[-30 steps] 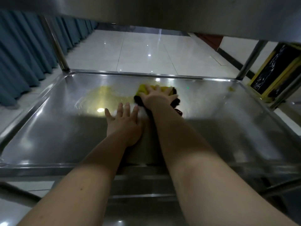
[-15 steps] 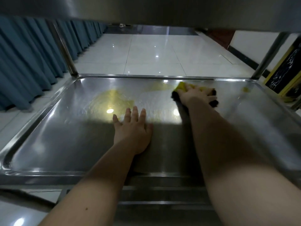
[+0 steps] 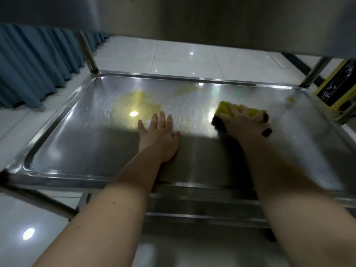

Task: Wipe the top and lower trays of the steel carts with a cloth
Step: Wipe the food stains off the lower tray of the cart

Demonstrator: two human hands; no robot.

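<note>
A steel cart's middle tray (image 3: 81,147) fills the view, wet and streaked, with a yellow smear (image 3: 138,102) at its far left-centre. My right hand (image 3: 242,124) presses a yellow and black cloth (image 3: 224,108) flat on the tray's right half, fingers spread over it. My left hand (image 3: 159,137) rests flat on the tray's middle, fingers straight. The upper tray's underside (image 3: 192,18) hangs overhead. A lower tray (image 3: 202,247) shows beneath my forearms.
Steel cart posts stand at the far left (image 3: 87,53) and far right (image 3: 316,74) corners. Blue curtains (image 3: 32,74) line the left. White glossy floor tiles (image 3: 192,60) stretch beyond. A yellow and black frame (image 3: 339,87) stands at the right.
My right hand has slid the cloth from the tray's far centre to the right and slightly nearer. My left hand has stayed flat on the tray. The view has shifted left.
</note>
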